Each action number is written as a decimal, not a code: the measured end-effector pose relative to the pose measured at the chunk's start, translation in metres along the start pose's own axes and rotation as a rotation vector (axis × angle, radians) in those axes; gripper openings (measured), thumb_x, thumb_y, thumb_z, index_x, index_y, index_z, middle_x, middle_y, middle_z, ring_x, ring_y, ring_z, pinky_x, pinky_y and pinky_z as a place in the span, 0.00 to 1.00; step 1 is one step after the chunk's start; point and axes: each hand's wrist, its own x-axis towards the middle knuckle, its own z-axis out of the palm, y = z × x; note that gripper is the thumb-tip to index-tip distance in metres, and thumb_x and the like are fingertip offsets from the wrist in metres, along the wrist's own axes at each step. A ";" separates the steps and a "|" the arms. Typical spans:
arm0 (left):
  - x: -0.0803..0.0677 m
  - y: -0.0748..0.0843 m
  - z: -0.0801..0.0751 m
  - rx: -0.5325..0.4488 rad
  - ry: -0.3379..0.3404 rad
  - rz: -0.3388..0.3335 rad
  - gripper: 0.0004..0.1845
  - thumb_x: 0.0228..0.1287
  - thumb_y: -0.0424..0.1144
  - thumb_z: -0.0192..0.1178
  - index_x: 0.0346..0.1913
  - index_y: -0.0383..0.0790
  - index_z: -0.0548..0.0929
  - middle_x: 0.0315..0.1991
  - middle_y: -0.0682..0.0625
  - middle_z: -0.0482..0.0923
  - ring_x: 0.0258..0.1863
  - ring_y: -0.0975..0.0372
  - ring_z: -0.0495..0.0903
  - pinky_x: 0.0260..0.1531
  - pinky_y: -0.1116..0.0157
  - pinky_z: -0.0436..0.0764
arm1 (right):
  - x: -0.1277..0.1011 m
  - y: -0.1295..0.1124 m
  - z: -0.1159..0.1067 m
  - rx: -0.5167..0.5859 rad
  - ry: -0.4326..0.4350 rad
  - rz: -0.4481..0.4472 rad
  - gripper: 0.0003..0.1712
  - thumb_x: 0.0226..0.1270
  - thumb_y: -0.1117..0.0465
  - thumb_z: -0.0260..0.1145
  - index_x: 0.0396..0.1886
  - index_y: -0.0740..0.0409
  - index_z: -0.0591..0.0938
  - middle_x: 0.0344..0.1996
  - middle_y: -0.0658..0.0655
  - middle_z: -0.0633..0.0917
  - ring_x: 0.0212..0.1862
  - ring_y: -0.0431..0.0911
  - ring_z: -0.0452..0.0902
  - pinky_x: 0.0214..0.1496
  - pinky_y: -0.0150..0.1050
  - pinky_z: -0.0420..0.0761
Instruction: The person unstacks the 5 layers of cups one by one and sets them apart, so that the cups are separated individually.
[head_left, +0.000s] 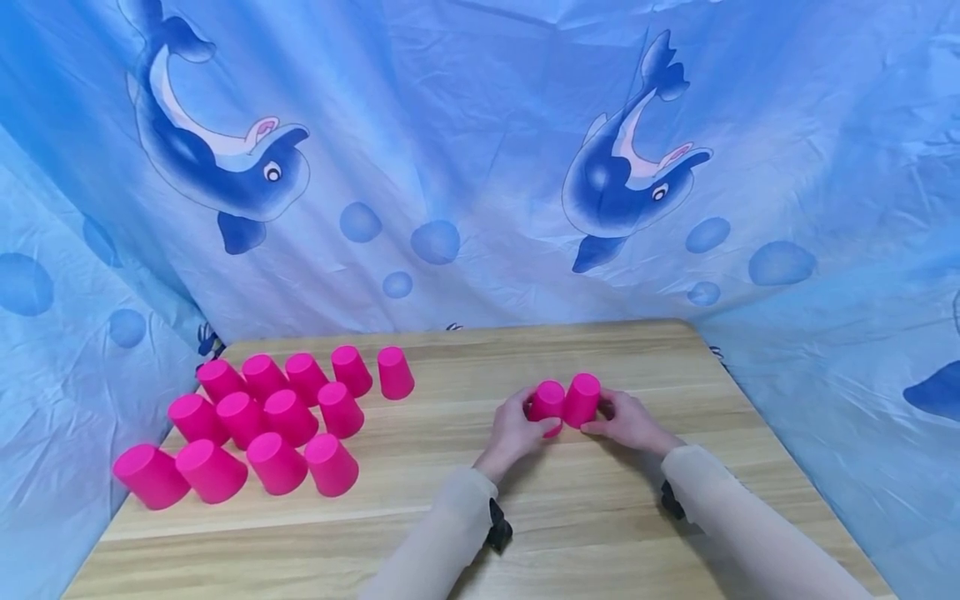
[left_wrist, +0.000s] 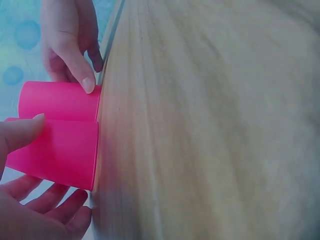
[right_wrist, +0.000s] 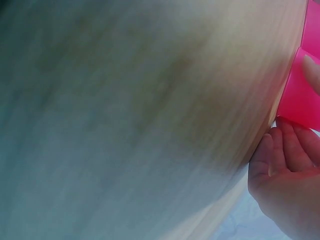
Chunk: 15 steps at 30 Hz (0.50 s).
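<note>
Fingers of both hands curl round two upturned pink cups standing side by side, touching, on the wooden table [head_left: 465, 492] right of centre; the placement lets each hand steady its own cup, apparently. Largest after the table is the group of thirteen spare cups [head_left: 262, 425], ranked in three rows well apart at the left. Smallest: the left hand [head_left: 513, 433] grips the left cup [head_left: 547, 402], the right hand [head_left: 628, 423] the right cup [head_left: 582, 398].
</note>
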 end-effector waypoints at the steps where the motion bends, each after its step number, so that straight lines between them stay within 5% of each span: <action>1: 0.000 0.000 -0.001 0.003 0.001 0.002 0.33 0.53 0.38 0.72 0.63 0.39 0.73 0.53 0.47 0.77 0.51 0.55 0.76 0.51 0.58 0.76 | 0.000 0.000 0.000 0.001 0.000 0.003 0.37 0.53 0.57 0.76 0.62 0.64 0.73 0.57 0.64 0.77 0.58 0.61 0.72 0.57 0.53 0.72; 7: -0.002 0.000 -0.013 0.021 0.039 0.020 0.32 0.55 0.37 0.71 0.63 0.37 0.73 0.50 0.47 0.78 0.48 0.55 0.77 0.48 0.59 0.78 | 0.001 0.000 0.001 0.009 0.003 -0.002 0.36 0.53 0.55 0.76 0.61 0.62 0.74 0.55 0.62 0.79 0.58 0.59 0.73 0.58 0.53 0.72; 15: -0.005 -0.005 -0.049 0.019 0.093 0.022 0.30 0.54 0.37 0.71 0.61 0.38 0.74 0.50 0.45 0.78 0.49 0.53 0.76 0.48 0.58 0.78 | 0.001 0.002 0.002 0.021 0.009 -0.031 0.35 0.53 0.57 0.76 0.59 0.65 0.74 0.54 0.64 0.79 0.57 0.60 0.73 0.58 0.53 0.72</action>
